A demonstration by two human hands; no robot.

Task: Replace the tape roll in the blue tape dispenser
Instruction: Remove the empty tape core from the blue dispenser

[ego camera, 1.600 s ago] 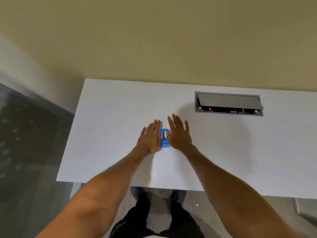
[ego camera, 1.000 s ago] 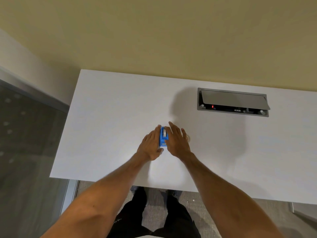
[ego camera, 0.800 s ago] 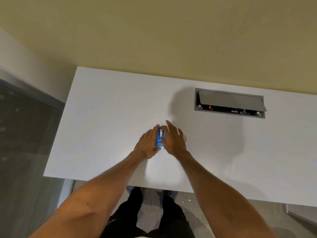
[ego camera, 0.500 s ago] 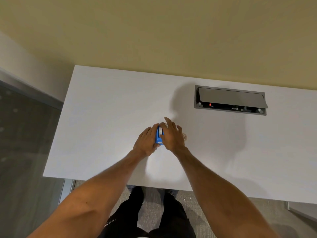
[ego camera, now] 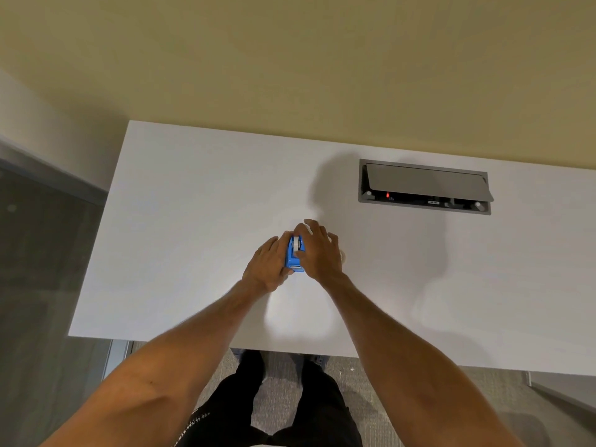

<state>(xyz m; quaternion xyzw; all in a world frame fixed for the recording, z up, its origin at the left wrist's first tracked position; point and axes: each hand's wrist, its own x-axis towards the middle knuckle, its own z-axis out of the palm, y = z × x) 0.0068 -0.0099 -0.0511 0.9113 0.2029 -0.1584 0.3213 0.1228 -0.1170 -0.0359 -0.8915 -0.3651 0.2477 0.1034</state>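
Head view is showing us bent over a white table [ego camera: 180, 221], and we are bracketing the blue tape dispenser [ego camera: 294, 257] between both hands near the middle of the tabletop. Our left hand [ego camera: 266, 267] is curling against the dispenser's left flank, fingers wrapping the far end, so it is closing on the body and steadying it. Our right hand [ego camera: 317, 251] is pressing in from the right with the fingers half bent over the top; whether it is truly gripping the dispenser or only resting on it, we cannot tell. The dispenser is lying with its long axis running away from us, cutter end nearest our body, and the tape roll [ego camera: 296, 244] is sitting in the far half, its pale rim peeking up between our two sets of fingers.

We are judging that the coming move turns on that roll: it lies directly under the right fingertips [ego camera: 301, 229], so the right hand is the nearer one to lift it out while the left holds the body down.

Just beside the right hand, on its outer side, a pale round thing [ego camera: 343, 255] is showing, possibly the spare roll, though it is mostly hidden. A grey cable box [ego camera: 425, 187] with its lid propped open is sitting well apart to the right rear, and nothing is standing in the way.
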